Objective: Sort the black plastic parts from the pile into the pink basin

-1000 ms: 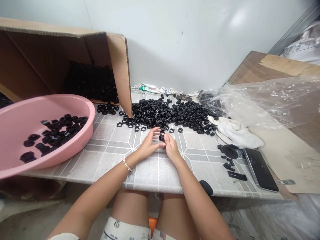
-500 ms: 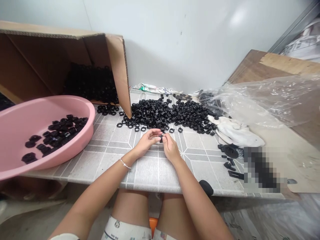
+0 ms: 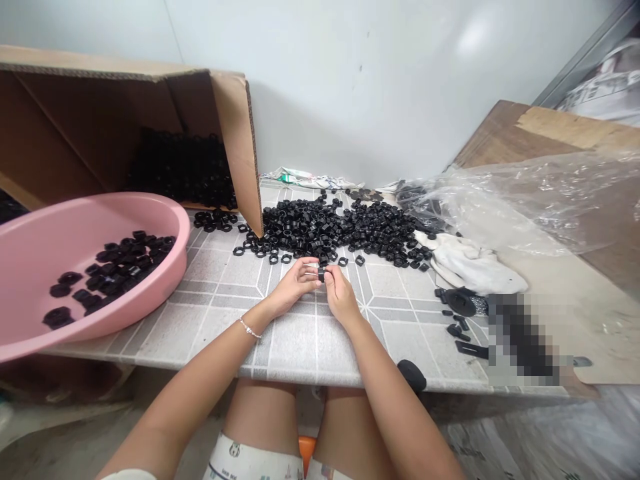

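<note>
The right hand [image 3: 343, 293] is closed to a narrow pinch, thumb and fingers holding a small, black, short cylindrical piece [image 3: 321, 275] with a plastic look. The left hand [image 3: 291, 288] is half curled on the left side of that piece, its fingers arched on the far side and its thumb on the near side; I cannot tell whether its fingertips press on the piece or only lie just beside it. A thin, pale, beaded bracelet [image 3: 250, 328] circles the left wrist. The held piece is near the middle of the grey, tile-patterned tabletop [image 3: 310, 340], just on the near side of a broad heap of small, black, glossy ring-shaped parts [image 3: 305, 223], a few of which lie loose along its near edge. At the far left a brown corrugated cardboard box [image 3: 233, 127] lies with its opening toward the near side, a dark mass of black parts [image 3: 185, 170] inside. Nearer on the left, a round, pink plastic basin [image 3: 150, 303] holds chunkier black pieces [image 3: 117, 263]. On the right are a crumpled white cloth [image 3: 475, 267], a flat black disc [image 3: 460, 302] near it, and a clear, wrinkled plastic sheet [image 3: 505, 207] farther back
</note>
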{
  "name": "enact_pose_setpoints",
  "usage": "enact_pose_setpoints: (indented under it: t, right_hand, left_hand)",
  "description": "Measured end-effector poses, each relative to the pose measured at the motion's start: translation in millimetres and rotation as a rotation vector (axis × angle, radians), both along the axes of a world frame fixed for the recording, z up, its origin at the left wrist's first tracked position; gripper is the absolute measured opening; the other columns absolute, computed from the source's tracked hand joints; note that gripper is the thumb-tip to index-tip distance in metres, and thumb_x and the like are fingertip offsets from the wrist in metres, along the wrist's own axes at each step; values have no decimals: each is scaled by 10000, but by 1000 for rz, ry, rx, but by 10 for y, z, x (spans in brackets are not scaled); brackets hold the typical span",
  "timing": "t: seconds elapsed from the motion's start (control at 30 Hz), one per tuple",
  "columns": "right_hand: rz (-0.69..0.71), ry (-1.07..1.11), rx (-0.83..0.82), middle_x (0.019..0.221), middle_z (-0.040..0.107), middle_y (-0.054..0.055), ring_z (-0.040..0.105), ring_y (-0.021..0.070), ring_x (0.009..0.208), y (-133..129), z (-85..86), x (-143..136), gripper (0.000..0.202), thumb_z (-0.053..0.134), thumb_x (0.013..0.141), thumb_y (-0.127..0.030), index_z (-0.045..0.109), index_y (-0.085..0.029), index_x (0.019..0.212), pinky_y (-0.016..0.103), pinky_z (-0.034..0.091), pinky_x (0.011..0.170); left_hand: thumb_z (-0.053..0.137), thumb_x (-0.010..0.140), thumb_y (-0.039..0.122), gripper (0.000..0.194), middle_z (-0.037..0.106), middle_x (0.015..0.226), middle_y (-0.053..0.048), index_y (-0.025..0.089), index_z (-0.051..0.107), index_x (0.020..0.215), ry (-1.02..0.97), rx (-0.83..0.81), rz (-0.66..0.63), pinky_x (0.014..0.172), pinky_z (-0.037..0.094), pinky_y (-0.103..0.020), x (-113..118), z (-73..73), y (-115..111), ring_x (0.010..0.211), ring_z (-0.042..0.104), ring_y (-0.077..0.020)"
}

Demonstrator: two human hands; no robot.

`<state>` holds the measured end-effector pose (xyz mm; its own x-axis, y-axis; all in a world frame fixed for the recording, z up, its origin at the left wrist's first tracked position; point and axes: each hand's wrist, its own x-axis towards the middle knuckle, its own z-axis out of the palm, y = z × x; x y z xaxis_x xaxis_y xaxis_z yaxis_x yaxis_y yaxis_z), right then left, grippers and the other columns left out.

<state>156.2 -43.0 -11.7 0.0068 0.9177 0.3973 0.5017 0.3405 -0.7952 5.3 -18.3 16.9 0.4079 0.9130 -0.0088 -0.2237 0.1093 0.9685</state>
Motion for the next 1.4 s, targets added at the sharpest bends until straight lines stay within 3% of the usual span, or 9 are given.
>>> enact_pose_setpoints:
  t: [0.1,0.27,0.6,0.7,0.8,0.9,1.13,1.27,1.4]
  right_hand:
    - [-9,23,56,990,621,73,592,200,894,11,-18,-3,321,301,963,-433,505,-209,1068,328,455,806]
    - [54,-65,52,982,609,77,592,203,894,5,-21,-13,318,297,966,-423,506,-215,1082,330,460,792]
    - [7,-179,-9,962,573,59,576,201,874,19,2,12,324,274,973,-416,539,-236,1022,315,451,756]
    - [-15,-176,37,987,556,68,573,201,883,18,9,14,346,261,977,-411,543,-235,1071,316,454,759]
    - [-25,-177,67,975,533,72,569,200,850,9,23,10,359,268,973,-420,546,-229,1098,324,458,746]
    - [-11,-173,51,956,526,69,563,199,820,-3,36,-7,353,277,968,-426,550,-227,1070,329,452,732]
    - [58,35,-44,819,513,36,529,180,773,14,-5,-51,349,238,968,-428,472,-226,806,316,427,707]
    - [107,159,-174,690,477,4,492,174,696,35,-40,-53,384,265,946,-509,409,-235,719,304,397,645]
    - [133,304,-256,587,415,-28,423,151,573,46,-51,-66,457,311,894,-633,408,-236,691,285,358,557]
  left_hand:
    - [739,710,436,520,612,980,-39,196,525,1119,-69,-124,-9,723,452,-245,-3,4,2,804,603,-112]
    - [638,753,567,451,546,635,5,126,546,772,32,-189,-33,523,354,-199,0,-20,26,527,477,-56]
    - [814,595,226,467,583,1057,-32,178,562,985,-81,-102,4,874,472,-304,44,-55,-29,924,595,-133]
    - [775,669,312,475,594,1056,-49,196,533,1060,-98,-137,40,846,479,-310,41,-39,-11,910,612,-141]
    - [670,748,509,424,613,831,-34,155,543,943,-30,-160,-17,705,479,-273,23,-23,12,720,610,-124]
    - [683,721,536,433,585,698,-2,150,517,824,80,-45,-54,652,458,-249,15,-34,19,631,563,-105]
    - [610,813,394,248,561,825,-8,180,493,853,337,415,29,724,461,-285,4,-112,-1,756,543,-140]
    - [512,883,283,109,550,842,-38,175,518,891,584,765,34,755,441,-314,-48,-137,11,790,516,-167]
    - [469,906,264,111,541,850,-54,177,526,870,632,909,2,793,437,-336,-60,-127,13,833,508,-184]
